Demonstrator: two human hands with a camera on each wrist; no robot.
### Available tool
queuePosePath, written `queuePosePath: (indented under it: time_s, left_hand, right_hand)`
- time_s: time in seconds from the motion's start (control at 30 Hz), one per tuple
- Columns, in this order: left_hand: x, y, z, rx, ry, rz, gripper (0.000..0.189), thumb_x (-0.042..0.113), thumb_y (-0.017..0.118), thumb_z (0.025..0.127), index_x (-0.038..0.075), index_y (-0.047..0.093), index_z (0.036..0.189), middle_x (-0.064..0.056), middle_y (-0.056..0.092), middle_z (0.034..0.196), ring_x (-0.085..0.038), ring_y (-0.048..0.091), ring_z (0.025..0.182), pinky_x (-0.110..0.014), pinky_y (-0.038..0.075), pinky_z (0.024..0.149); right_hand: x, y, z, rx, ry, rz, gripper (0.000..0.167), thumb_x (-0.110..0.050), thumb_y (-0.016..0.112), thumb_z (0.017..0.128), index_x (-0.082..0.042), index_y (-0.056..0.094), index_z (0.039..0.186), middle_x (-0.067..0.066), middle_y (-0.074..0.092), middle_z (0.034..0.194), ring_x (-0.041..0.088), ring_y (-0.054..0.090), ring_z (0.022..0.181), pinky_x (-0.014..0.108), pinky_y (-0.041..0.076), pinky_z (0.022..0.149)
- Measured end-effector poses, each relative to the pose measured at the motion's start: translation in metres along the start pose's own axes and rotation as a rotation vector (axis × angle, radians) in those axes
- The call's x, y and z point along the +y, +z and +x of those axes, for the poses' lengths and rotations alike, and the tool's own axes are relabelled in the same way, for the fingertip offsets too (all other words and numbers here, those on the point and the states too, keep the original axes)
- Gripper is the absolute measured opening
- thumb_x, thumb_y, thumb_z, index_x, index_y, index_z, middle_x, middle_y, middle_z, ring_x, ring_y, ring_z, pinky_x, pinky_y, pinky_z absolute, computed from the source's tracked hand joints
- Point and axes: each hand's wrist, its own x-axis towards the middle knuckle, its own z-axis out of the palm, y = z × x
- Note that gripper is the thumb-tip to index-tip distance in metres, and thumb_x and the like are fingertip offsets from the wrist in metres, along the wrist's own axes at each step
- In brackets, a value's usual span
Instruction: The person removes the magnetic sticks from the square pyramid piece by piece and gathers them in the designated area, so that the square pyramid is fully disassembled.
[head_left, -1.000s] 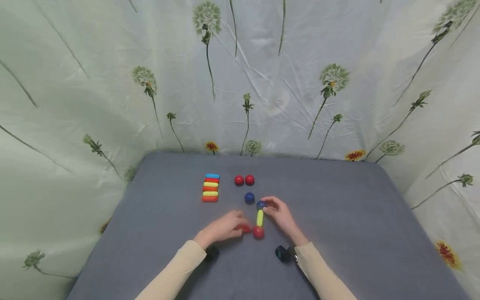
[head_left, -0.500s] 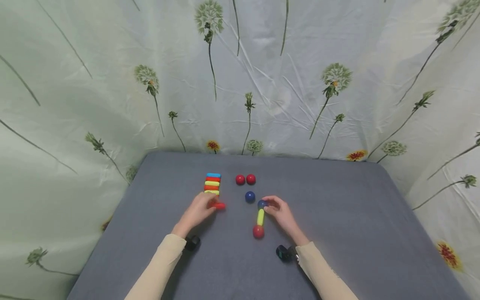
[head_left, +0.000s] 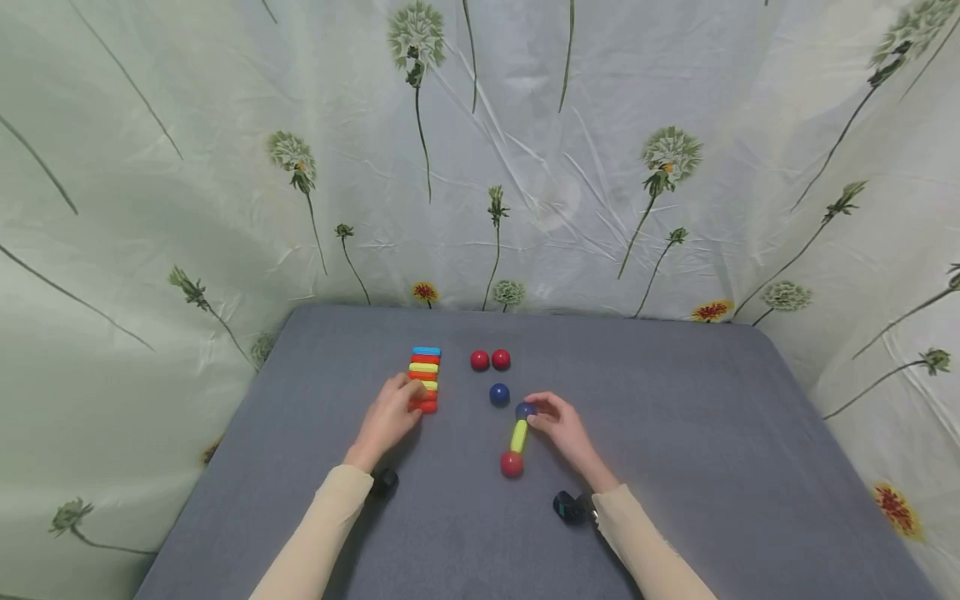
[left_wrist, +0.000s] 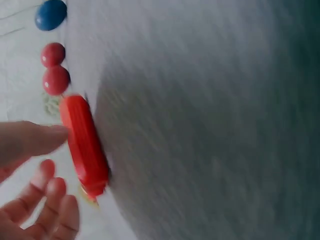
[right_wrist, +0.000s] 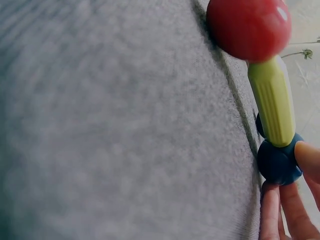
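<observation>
In the head view my left hand is over the near end of a row of coloured bars. A red bar lies there; in the left wrist view my thumb tip overlaps its side while the other fingers are spread apart from it. My right hand pinches a dark blue ball between thumb and fingers. A yellow-green bar is joined to that ball, and a red ball caps the bar's other end. The joined piece points toward the person.
Beyond my left hand, the row includes a yellow bar and, farthest away, a blue bar. Two red balls sit side by side at the back, with a loose blue ball in front. A flowered curtain hangs behind the grey table.
My left hand carried a red bar from beside the red ball to the row's near end, and its fingers have loosened. The joined piece's red end swung slightly left; my right hand stayed put.
</observation>
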Motion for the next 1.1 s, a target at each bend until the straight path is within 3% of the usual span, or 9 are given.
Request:
queuePosePath:
  time_s: [0.07, 0.13, 0.27, 0.37, 0.47, 0.63, 0.83, 0.97, 1.1]
  left_hand:
    - [0.007, 0.002, 0.0, -0.005, 0.026, -0.046, 0.025, -0.004, 0.076, 0.074, 0.008, 0.064, 0.093, -0.004, 0.052, 0.093, -0.024, 0.05, 0.088, -0.04, 0.049, 0.071]
    - [0.016, 0.004, 0.0, -0.053, 0.073, -0.121, 0.025, -0.002, 0.076, 0.076, 0.007, 0.063, 0.096, -0.003, 0.052, 0.095, -0.023, 0.052, 0.09, -0.039, 0.05, 0.075]
    - [0.036, 0.013, 0.001, -0.249, 0.19, -0.25, 0.023, 0.005, 0.074, 0.082, 0.007, 0.062, 0.102, -0.002, 0.054, 0.098, -0.019, 0.056, 0.093, -0.036, 0.051, 0.081]
    - [0.047, 0.022, 0.001, -0.372, 0.231, -0.253, 0.027, 0.014, 0.074, 0.083, 0.011, 0.061, 0.107, 0.001, 0.054, 0.103, -0.016, 0.053, 0.098, -0.036, 0.048, 0.086]
    - [0.053, 0.031, 0.003, -0.424, 0.233, -0.209, 0.032, 0.017, 0.076, 0.081, 0.015, 0.06, 0.108, 0.004, 0.052, 0.104, -0.014, 0.05, 0.097, -0.035, 0.046, 0.086]
    - [0.056, 0.043, 0.008, -0.412, 0.236, -0.129, 0.03, 0.01, 0.076, 0.08, 0.016, 0.06, 0.105, 0.006, 0.052, 0.099, -0.012, 0.05, 0.092, -0.033, 0.047, 0.083]
    - [0.054, 0.041, 0.013, -0.382, 0.268, -0.064, 0.024, 0.009, 0.073, 0.081, 0.014, 0.064, 0.102, 0.004, 0.054, 0.094, -0.014, 0.051, 0.088, -0.032, 0.047, 0.081]
    - [0.05, 0.039, 0.017, -0.306, 0.222, -0.18, 0.022, 0.006, 0.072, 0.083, 0.011, 0.066, 0.103, 0.0, 0.06, 0.099, -0.016, 0.055, 0.093, -0.035, 0.048, 0.085]
    - [0.044, 0.042, 0.028, -0.155, 0.059, -0.366, 0.026, 0.0, 0.07, 0.084, 0.009, 0.062, 0.107, -0.006, 0.064, 0.104, -0.02, 0.059, 0.094, -0.038, 0.049, 0.085]
  right_hand:
    - [0.0, -0.001, -0.002, 0.006, -0.01, -0.007, 0.027, 0.002, 0.064, 0.087, 0.0, 0.062, 0.114, 0.015, 0.061, 0.115, 0.028, 0.058, 0.106, 0.034, 0.048, 0.09]
    - [-0.001, -0.001, -0.003, 0.02, -0.008, -0.021, 0.027, 0.003, 0.066, 0.086, 0.0, 0.063, 0.113, 0.015, 0.061, 0.113, 0.028, 0.058, 0.104, 0.034, 0.049, 0.088]
    - [-0.002, -0.001, -0.005, 0.058, 0.017, -0.075, 0.025, 0.002, 0.07, 0.083, -0.001, 0.064, 0.106, 0.013, 0.06, 0.109, 0.027, 0.059, 0.1, 0.036, 0.05, 0.086]
    - [-0.004, 0.0, -0.007, 0.081, 0.039, -0.142, 0.022, -0.002, 0.074, 0.081, -0.002, 0.063, 0.1, 0.011, 0.057, 0.103, 0.025, 0.06, 0.094, 0.037, 0.05, 0.082]
    - [-0.005, 0.001, -0.008, 0.096, 0.073, -0.185, 0.022, -0.006, 0.076, 0.079, -0.003, 0.061, 0.095, 0.01, 0.058, 0.097, 0.022, 0.06, 0.086, 0.035, 0.05, 0.076]
    - [-0.004, -0.002, -0.01, 0.047, 0.074, -0.129, 0.024, -0.003, 0.073, 0.081, -0.002, 0.059, 0.1, 0.01, 0.061, 0.097, 0.022, 0.06, 0.088, 0.033, 0.05, 0.078]
    - [-0.005, -0.007, -0.011, -0.057, 0.021, -0.104, 0.024, 0.004, 0.067, 0.084, -0.002, 0.062, 0.106, 0.011, 0.061, 0.107, 0.026, 0.059, 0.1, 0.04, 0.048, 0.089]
    - [-0.004, -0.009, -0.011, -0.078, 0.031, -0.11, 0.024, 0.003, 0.067, 0.085, -0.003, 0.062, 0.108, 0.01, 0.061, 0.109, 0.026, 0.058, 0.102, 0.041, 0.047, 0.091]
    - [-0.003, -0.01, -0.01, -0.072, 0.036, -0.124, 0.023, 0.001, 0.067, 0.085, -0.005, 0.063, 0.107, 0.008, 0.061, 0.108, 0.024, 0.058, 0.101, 0.04, 0.047, 0.09]
